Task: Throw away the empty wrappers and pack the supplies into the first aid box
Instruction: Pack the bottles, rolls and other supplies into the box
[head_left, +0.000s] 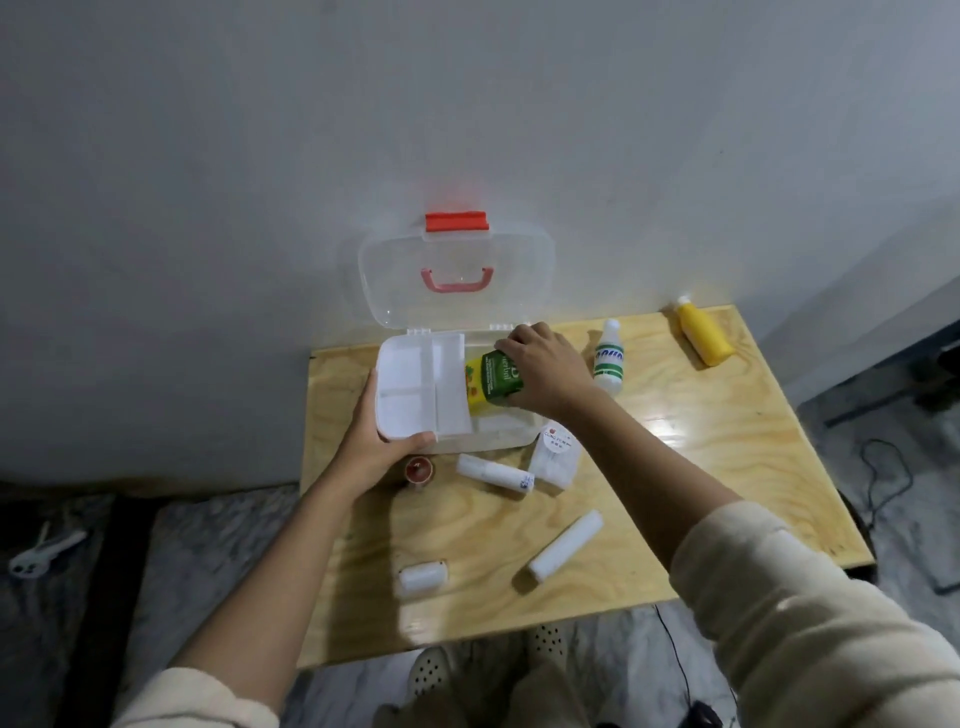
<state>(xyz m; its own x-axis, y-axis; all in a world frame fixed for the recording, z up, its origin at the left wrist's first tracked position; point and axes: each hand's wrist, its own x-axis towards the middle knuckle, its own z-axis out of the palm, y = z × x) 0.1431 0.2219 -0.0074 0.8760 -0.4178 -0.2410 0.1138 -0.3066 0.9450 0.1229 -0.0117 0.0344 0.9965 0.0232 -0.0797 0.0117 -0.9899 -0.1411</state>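
Open on a plywood table (675, 467), against the grey wall: a clear plastic first aid box (498, 434), lid (457, 270) standing upright with a red latch (457, 221) at its top edge and a pink handle (456, 280) across its face. Inside the box, over its left half, a white divided tray (415, 389). Gripping the tray's left and near edges, the left hand (374, 447), fingers curled up along the side and thumb pressed along the near rim. Closed around a green and yellow carton (488, 384), the right hand (540, 374), fingers wrapped over its far end, the carton tilted and reaching down into the box just right of the tray. Just in front of the box, partly hidden by the left hand, a small round red-topped tin (418, 470). Beside it, in front of the box, a white tube with blue print (496, 473), and touching the box's near right corner a clear packet of white pads with a round label (555, 457). Farther forward from the box, a long white roll (566, 545) and a short white roll (423, 578). Right of the box, a white bottle with green stripes (609, 364) standing upright; well beyond it, near the table's far right corner, a yellow bottle (704, 332) leaning.
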